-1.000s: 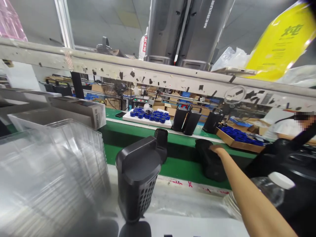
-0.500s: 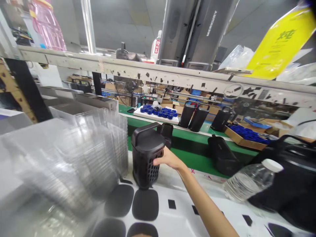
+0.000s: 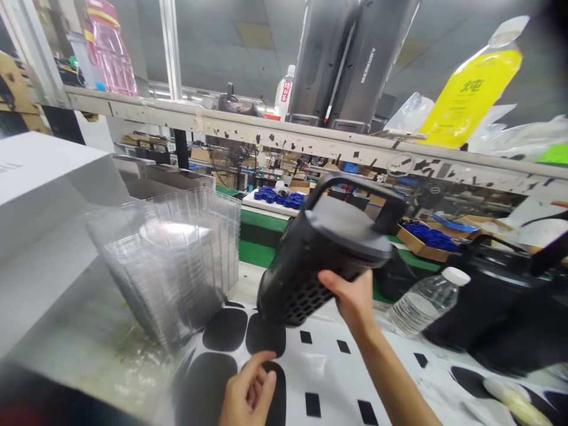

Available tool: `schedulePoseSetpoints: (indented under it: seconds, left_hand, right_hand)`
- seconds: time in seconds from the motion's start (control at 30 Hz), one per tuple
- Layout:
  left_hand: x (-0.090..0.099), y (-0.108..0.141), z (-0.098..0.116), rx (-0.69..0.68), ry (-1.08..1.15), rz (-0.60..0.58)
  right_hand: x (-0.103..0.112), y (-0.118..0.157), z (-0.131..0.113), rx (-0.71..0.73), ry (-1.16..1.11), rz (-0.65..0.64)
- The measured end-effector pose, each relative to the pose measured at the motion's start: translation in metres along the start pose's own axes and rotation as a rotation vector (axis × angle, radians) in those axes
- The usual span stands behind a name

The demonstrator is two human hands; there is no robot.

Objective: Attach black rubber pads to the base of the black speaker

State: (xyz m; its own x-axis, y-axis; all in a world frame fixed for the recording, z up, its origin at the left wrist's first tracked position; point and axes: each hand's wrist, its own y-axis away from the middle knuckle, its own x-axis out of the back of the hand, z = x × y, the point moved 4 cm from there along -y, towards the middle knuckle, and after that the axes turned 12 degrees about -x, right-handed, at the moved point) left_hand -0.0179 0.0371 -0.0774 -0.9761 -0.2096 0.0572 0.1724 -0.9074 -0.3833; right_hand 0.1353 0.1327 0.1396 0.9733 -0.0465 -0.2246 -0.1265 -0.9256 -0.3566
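The right hand (image 3: 355, 296) is closed around the perforated side of a black handled unit (image 3: 302, 254), tilted over the bench (image 3: 248, 277); the left hand (image 3: 248, 390), half-curled and apparently empty, is over black pads (image 3: 224, 329). The casing looks stiff, fairly weighty, possibly slick; its top handle (image 3: 361, 184) or holed side seems the surest hold.

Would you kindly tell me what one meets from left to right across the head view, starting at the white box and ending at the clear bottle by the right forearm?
White box → clear trays → left hand → black device in the right hand → clear bottle.
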Motion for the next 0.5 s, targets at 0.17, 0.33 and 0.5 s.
schedulePoseSetpoints:
  seconds: [0.17,0.33,0.5]
  left_hand:
    - [0.015,0.011,0.015,-0.069,0.225,0.160]
    - [0.022,0.010,0.028,0.004,0.379,0.180]
    - [0.008,0.015,0.031,0.154,0.415,0.011]
  right_hand:
    - [0.041,0.046,-0.015,-0.060,-0.228,0.271]
    - [0.064,0.076,-0.011,-0.148,-0.304,0.379]
    - [0.072,0.087,-0.003,-0.284,-0.294,0.279]
